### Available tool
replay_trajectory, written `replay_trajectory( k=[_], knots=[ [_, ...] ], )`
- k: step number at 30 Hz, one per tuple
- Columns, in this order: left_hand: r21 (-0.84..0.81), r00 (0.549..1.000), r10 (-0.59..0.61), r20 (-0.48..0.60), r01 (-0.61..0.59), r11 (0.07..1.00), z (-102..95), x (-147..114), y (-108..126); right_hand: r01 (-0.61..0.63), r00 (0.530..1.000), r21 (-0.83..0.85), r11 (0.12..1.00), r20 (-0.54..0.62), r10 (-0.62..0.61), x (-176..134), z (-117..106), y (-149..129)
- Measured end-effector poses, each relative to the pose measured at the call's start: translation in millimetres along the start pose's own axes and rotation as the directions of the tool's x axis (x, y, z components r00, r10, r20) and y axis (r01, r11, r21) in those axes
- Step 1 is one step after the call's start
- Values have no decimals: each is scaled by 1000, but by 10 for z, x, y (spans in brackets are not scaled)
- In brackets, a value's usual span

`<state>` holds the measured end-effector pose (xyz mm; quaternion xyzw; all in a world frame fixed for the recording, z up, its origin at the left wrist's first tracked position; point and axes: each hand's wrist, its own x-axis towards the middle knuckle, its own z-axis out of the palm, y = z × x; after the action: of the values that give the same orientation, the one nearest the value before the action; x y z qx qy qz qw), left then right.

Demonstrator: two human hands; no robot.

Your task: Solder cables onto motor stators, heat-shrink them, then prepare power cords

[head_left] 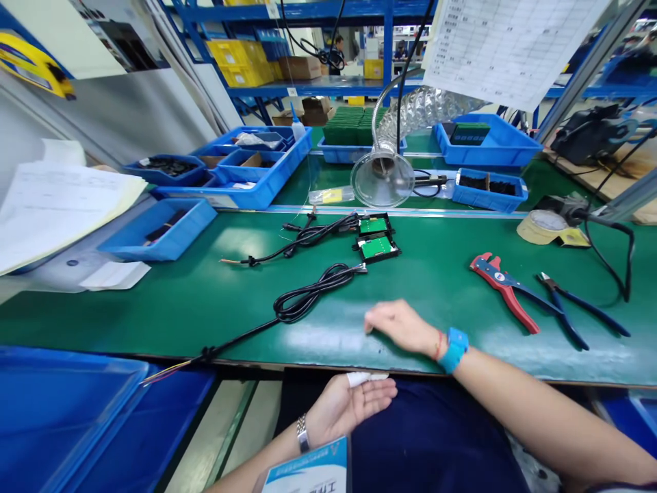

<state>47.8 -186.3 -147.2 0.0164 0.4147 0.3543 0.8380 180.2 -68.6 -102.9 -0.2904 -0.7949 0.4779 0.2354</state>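
Just below the bench's front edge, my left hand (354, 405) lies palm up with fingers stretched out and nothing resting on the palm. A white wrap or scrap (365, 378) shows at its thumb side. My right hand (403, 325) is over the green bench top, its fingers bent inward and pressed together; no object shows in them, though the fingertips are partly hidden. Left of it lies a coiled black cable (308, 296), its stripped coloured wires (167, 373) hanging past the edge. Behind are two green circuit boards in black cases (377, 248) and more black cables (313, 236).
Red-handled wire strippers (506, 291) and cutting pliers (564, 301) lie at right, near a tape roll (541, 226). A clear extraction funnel (382, 181) hangs over the back. Blue bins (267, 188) stand at back left, a small blue bin (490, 198) at back right.
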Motion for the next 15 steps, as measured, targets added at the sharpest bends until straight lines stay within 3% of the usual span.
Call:
replay_trajectory(
  k=[4, 6, 8, 10, 12, 13, 15],
  knots=[
    [64, 983, 183, 22, -184, 981, -5, 53, -69, 162, 972, 58, 985, 162, -169, -351, 440, -237],
    [91, 976, 214, 32, -216, 972, -18, 60, -94, 215, 957, 82, 973, 182, -226, -503, 478, -293],
    [94, 987, 154, 38, -157, 983, -22, 9, -88, 183, 970, 97, 978, 146, -196, -673, 359, -331],
    [95, 997, 80, 21, -81, 992, 8, -96, -33, 111, 991, 118, 987, 62, -118, -898, 130, -374],
    [129, 1000, 29, -5, -28, 991, 113, -204, 52, 46, 994, 143, 989, -102, -31, -1195, -125, -426],
    [161, 1000, 24, 1, -23, 987, 206, -235, 87, 13, 979, 151, 988, -203, 18, -1364, -236, -447],
    [236, 995, 67, 71, -81, 968, 487, -212, 93, -51, 896, 139, 989, -430, 107, -1718, -399, -458]
  ],
)
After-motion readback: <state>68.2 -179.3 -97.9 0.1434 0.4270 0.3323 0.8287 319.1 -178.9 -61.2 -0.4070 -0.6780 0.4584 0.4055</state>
